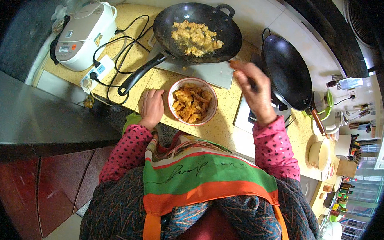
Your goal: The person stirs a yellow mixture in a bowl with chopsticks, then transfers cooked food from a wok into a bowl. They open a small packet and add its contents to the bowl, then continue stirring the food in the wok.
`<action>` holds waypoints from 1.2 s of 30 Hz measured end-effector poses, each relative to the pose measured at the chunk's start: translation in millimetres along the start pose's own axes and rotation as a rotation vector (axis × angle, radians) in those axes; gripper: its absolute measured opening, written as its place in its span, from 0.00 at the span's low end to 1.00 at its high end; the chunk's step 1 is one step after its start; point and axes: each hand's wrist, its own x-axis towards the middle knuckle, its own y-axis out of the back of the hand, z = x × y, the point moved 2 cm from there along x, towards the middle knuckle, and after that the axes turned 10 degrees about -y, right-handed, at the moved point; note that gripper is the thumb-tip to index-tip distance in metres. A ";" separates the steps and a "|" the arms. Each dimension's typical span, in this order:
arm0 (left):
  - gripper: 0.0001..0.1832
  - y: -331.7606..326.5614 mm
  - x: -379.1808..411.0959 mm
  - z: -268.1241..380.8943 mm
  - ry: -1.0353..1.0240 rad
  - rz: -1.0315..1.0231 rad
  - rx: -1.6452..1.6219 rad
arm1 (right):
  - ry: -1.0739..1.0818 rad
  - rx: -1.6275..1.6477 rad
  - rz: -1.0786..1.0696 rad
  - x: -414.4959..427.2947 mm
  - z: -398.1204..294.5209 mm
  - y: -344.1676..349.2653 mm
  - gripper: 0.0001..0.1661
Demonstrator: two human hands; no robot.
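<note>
My left hand (152, 106) rests on the front edge of the speckled yellow counter (223, 113), holding nothing. Just right of it stands a white bowl with a red rim (169, 102), filled with browned fried pieces (192, 103). My right hand (255, 87) is raised at the near right side of a black wok (165, 22), fingers bent together. Something orange-brown shows at its fingertips; whether it is a held piece or part of a finger, I cannot tell. Paler golden fried pieces (195, 37) lie in glistening oil in the wok, whose black handle (142, 74) points toward me.
A flat cooker (211, 75) sits under the wok. At left are a white rice cooker (85, 37), a power strip (97, 71) and looped black cables (118, 61). A second black wok (287, 69) stands at right, its brown handle (317, 121) jutting out. Beyond is a cream pot (318, 154).
</note>
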 end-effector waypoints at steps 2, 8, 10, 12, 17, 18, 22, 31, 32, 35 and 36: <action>0.13 0.0 -0.8 2.7 0.005 -0.004 0.013 | -0.026 0.023 0.133 -1.6 -25.2 28.2 0.06; 0.13 1.7 -4.4 -0.7 0.039 -0.070 0.080 | -0.066 -0.072 0.208 -29.0 -65.7 70.6 0.17; 0.13 -3.4 -2.2 -0.2 0.016 -0.034 0.050 | -0.229 -0.075 0.130 -40.0 -53.7 51.6 0.12; 0.12 -6.3 -1.0 -0.9 0.011 -0.027 0.029 | -0.230 -0.255 0.034 -45.7 -21.5 25.0 0.17; 0.13 -1.3 0.0 0.2 0.000 -0.051 0.033 | -0.469 -0.597 -0.231 -49.0 92.4 -33.0 0.29; 0.13 -1.6 -0.2 -0.9 -0.004 -0.055 0.038 | -0.487 -0.619 -0.238 -43.5 107.0 -39.0 0.30; 0.14 -1.7 1.5 2.0 -0.015 -0.066 0.056 | -0.553 -0.650 -0.330 -21.0 130.6 -52.8 0.38; 0.14 -2.3 2.0 1.2 -0.038 -0.047 0.048 | -0.627 -0.706 -0.428 14.0 137.6 -65.7 0.38; 0.14 -1.7 2.0 1.4 -0.040 -0.042 0.051 | -0.634 -0.709 -0.439 17.2 136.3 -65.7 0.37; 0.14 -1.4 3.2 2.7 -0.042 -0.034 0.054 | -0.657 -0.725 -0.472 24.0 137.8 -64.4 0.35; 0.14 -1.6 3.1 3.0 -0.041 -0.033 0.055 | -0.664 -0.732 -0.486 25.5 142.7 -66.8 0.35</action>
